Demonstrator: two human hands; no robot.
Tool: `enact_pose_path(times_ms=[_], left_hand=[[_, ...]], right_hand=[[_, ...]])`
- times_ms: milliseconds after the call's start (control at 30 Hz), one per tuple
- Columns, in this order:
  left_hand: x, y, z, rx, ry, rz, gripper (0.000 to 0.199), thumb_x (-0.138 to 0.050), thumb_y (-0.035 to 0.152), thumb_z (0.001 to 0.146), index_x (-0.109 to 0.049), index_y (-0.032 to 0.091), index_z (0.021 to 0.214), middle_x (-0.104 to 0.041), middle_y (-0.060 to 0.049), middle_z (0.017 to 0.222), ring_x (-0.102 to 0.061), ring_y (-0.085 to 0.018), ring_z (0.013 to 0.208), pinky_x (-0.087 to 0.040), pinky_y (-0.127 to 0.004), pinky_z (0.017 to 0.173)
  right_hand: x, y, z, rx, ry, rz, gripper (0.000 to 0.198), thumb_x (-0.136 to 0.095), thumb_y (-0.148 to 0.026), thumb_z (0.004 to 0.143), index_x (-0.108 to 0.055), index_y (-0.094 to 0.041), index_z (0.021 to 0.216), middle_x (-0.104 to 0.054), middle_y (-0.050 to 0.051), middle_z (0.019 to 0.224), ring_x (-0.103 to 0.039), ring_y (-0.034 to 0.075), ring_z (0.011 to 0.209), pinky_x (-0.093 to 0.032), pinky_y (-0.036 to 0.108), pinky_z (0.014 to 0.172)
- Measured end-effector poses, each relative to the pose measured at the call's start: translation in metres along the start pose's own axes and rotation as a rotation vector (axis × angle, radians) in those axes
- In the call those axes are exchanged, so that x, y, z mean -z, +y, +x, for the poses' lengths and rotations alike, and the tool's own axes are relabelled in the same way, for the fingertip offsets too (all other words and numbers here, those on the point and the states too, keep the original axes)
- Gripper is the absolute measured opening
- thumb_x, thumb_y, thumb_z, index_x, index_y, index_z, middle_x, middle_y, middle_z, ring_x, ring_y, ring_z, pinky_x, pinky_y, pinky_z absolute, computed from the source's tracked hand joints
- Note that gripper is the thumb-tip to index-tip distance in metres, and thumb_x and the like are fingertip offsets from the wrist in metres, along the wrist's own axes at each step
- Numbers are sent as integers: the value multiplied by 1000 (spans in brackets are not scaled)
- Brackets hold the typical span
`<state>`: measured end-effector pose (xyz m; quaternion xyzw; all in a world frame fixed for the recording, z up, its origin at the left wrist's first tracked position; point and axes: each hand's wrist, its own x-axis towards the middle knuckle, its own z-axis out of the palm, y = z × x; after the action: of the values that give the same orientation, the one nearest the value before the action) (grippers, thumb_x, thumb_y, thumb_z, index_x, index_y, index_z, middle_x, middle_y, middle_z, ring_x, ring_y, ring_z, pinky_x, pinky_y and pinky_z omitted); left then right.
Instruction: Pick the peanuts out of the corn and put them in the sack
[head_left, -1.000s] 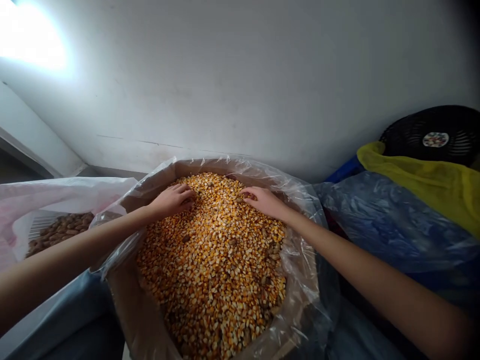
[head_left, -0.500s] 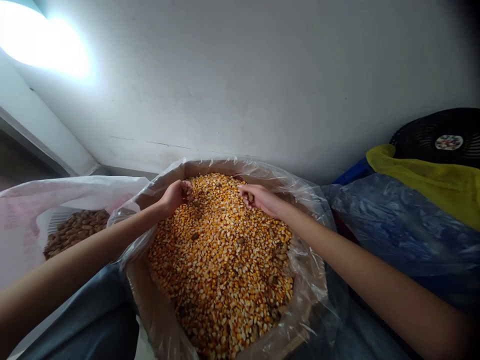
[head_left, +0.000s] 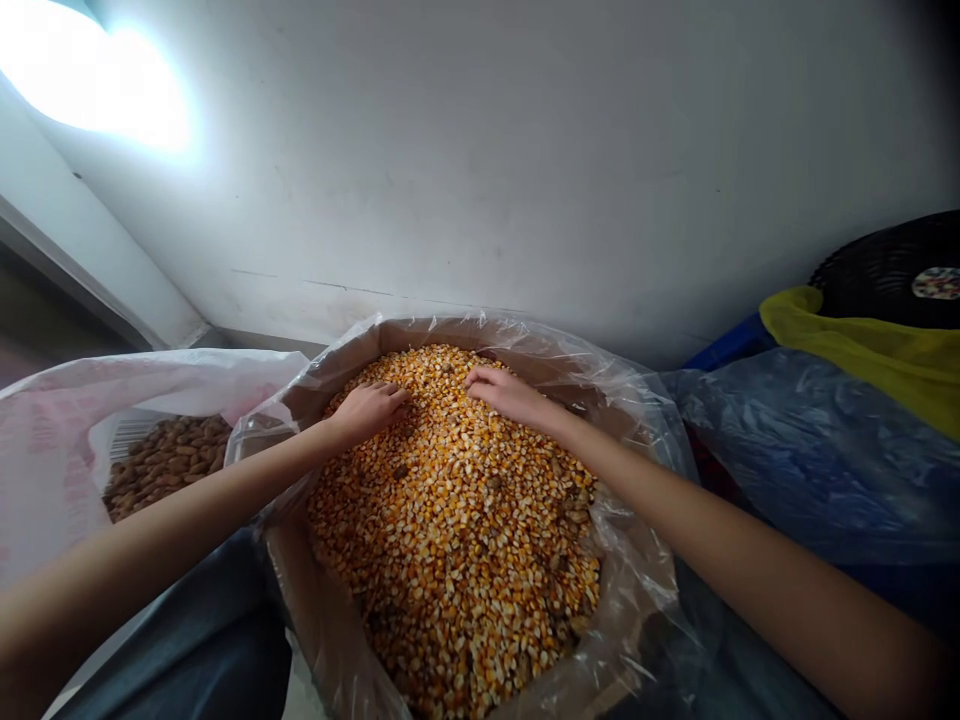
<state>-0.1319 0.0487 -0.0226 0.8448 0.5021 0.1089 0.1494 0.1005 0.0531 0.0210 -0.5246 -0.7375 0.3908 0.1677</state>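
Loose yellow corn kernels (head_left: 450, 540) fill a box lined with a clear plastic bag (head_left: 637, 590). Scattered among them lie several peanuts in their shells (head_left: 574, 505), mostly on the right side. Palm down, my left hand (head_left: 371, 408) rests on the corn at the far left, its fingers bent down and together; their tips are hidden. Opposite it, my right hand (head_left: 504, 392) is just over the corn at the far right, fingers curled in. Whatever is under its fingers is hidden from view.
At the left, a white and pink sack (head_left: 52, 450) holds many unshelled peanuts (head_left: 176, 455). Blue plastic sheeting (head_left: 810, 450), a yellow mesh cloth (head_left: 885, 345) and a black fan (head_left: 885, 265) are on the right. A pale wall (head_left: 480, 180) rises behind the box.
My left hand has turned palm down and moved right across the corn. My right hand has turned over, hiding the peanut seen in it before. The view has shifted slightly.
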Motion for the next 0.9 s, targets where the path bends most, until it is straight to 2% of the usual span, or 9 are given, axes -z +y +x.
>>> enact_pose_path(times_ms=[100, 167, 300, 467, 533, 600, 767, 833, 900], left_hand=[[-2, -1, 2, 10, -5, -19, 22, -44, 36, 76, -58, 22, 85, -59, -7, 86, -52, -21, 80, -34, -29, 73], [-3, -4, 3, 24, 16, -74, 23, -41, 36, 78, -57, 21, 84, -59, -6, 83, -52, -20, 75, -35, -27, 67], [-3, -10, 2, 15, 5, -151, 21, -45, 37, 74, -57, 22, 83, -59, -4, 81, -52, -19, 74, -35, -26, 65], [0, -4, -2, 21, -44, -146, 17, -52, 33, 69, -56, 23, 81, -58, -4, 82, -50, -18, 76, -34, -26, 67], [3, 0, -2, 68, -20, -299, 16, -52, 33, 67, -55, 21, 79, -55, -2, 72, -48, -16, 68, -34, -25, 62], [9, 5, -2, 146, -14, -603, 14, -51, 30, 66, -52, 20, 76, -48, 1, 63, -44, -13, 59, -34, -24, 55], [20, 9, -3, 321, -129, -1497, 11, -41, 25, 64, -46, 20, 72, -44, 1, 64, -40, -10, 50, -36, -25, 48], [19, 11, -4, 349, -149, -1593, 15, -39, 33, 68, -46, 19, 70, -46, 0, 65, -40, -10, 49, -35, -26, 46], [16, 13, -4, 396, -108, -1471, 28, -38, 44, 71, -43, 19, 61, -42, 1, 57, -35, -9, 44, -30, -24, 42]], right_hand=[[6, 0, -4, -133, -50, 581, 18, -36, -30, 73, -48, -17, 74, -53, 1, 74, -40, 7, 48, -26, 18, 38], [5, 0, -7, -225, -77, 818, 21, -38, -34, 74, -47, -16, 68, -52, 1, 72, -38, 6, 45, -25, 17, 36], [-4, 0, -10, -376, -85, 928, 18, -53, -30, 72, -45, -15, 65, -49, -2, 62, -37, 4, 42, -25, 15, 33], [-11, -5, -9, -348, -131, 907, 10, -53, -10, 69, -52, -16, 77, -52, -3, 63, -46, 4, 47, -37, 14, 41], [-10, -8, -8, -328, -141, 837, 10, -51, -13, 71, -53, -17, 80, -53, -2, 65, -49, 5, 51, -40, 16, 45], [-10, -11, -6, -300, -132, 657, 9, -50, -22, 74, -55, -17, 79, -52, -1, 64, -47, 6, 49, -38, 17, 42], [-24, -15, 3, -108, -12, -204, 19, -56, -35, 68, -60, -17, 70, -60, 4, 70, -53, 14, 63, -39, 24, 55], [-33, -16, 7, -98, 15, -475, 16, -58, -32, 66, -61, -16, 66, -61, 6, 70, -55, 18, 68, -39, 28, 58], [-38, -17, 11, -115, 13, -565, 11, -57, -26, 64, -59, -15, 62, -60, 7, 66, -54, 19, 65, -38, 28, 56]])
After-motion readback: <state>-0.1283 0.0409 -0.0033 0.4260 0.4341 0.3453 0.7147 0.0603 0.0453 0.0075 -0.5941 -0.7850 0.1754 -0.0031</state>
